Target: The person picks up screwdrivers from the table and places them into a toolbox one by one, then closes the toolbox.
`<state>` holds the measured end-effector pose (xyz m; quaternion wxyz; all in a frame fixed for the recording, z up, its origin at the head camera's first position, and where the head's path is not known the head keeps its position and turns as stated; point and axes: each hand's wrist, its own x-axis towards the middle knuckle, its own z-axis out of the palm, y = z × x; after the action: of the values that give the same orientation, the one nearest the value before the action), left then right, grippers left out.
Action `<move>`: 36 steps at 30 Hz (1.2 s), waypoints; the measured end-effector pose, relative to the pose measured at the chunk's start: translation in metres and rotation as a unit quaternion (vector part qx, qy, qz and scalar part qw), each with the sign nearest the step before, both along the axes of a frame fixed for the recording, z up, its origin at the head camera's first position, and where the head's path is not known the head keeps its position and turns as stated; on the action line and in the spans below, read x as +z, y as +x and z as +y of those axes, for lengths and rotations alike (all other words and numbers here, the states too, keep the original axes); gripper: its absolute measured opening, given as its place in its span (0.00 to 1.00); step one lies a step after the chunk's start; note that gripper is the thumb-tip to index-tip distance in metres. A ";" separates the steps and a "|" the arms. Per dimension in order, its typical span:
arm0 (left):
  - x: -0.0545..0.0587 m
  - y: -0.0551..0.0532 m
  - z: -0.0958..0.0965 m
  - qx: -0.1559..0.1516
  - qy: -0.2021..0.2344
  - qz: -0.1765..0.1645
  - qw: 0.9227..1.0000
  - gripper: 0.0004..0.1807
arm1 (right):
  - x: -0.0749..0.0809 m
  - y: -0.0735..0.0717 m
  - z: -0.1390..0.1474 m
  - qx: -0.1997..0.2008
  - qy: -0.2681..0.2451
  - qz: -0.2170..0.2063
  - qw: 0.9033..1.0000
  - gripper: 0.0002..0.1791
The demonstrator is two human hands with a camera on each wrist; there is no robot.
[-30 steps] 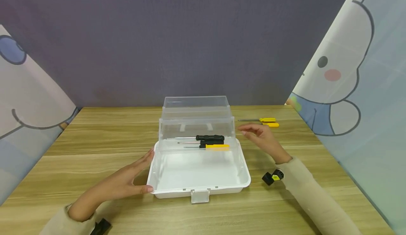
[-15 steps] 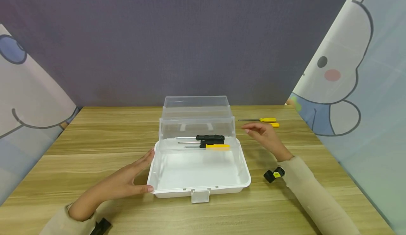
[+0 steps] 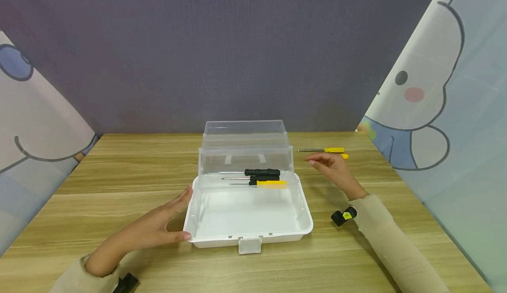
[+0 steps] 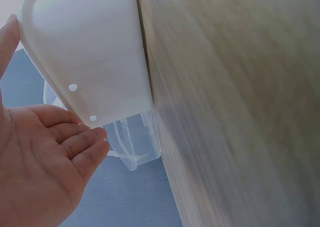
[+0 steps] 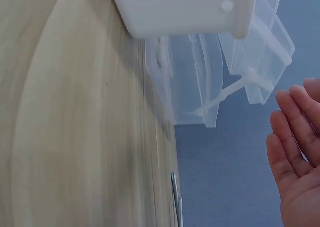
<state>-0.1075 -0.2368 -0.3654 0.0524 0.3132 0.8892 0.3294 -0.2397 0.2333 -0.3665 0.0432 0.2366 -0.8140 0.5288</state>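
Note:
A white box [image 3: 247, 214] with its clear tiered lid [image 3: 245, 141] raised stands at the middle of the table. My left hand [image 3: 158, 225] touches its left side, the thumb at the front corner and the fingers spread along the rim. In the left wrist view the fingers [image 4: 82, 142] lie lightly against the wall. Across the clear tray lie two black screwdrivers [image 3: 262, 172] and a yellow-handled screwdriver [image 3: 271, 182]. My right hand [image 3: 334, 172] hovers right of the box, holding nothing. Just behind it lie two more yellow screwdrivers [image 3: 334, 150], the nearer one partly hidden by the hand.
A wood-grain table [image 3: 130, 174] carries everything. Behind it rises a dark grey panel [image 3: 237, 55], with cartoon-printed sheets [image 3: 435, 108] at both sides. A clear latch [image 3: 250, 245] hangs at the box's front. Small black cameras [image 3: 343, 216] sit at the wrists.
My right hand has drifted slightly right, away from the box, and now covers more of the nearer yellow screwdriver. The left hand and the box have stayed put.

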 end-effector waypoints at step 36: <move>-0.003 -0.002 0.001 0.010 -0.007 -0.005 1.000 0.52 | -0.021 -0.021 0.046 -0.054 0.013 -0.028 0.998 0.17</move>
<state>-0.1093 -0.2361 -0.3686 0.0559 0.3026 0.8942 0.3251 -0.2611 0.2798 -0.3877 0.0459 0.1778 -0.8334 0.5212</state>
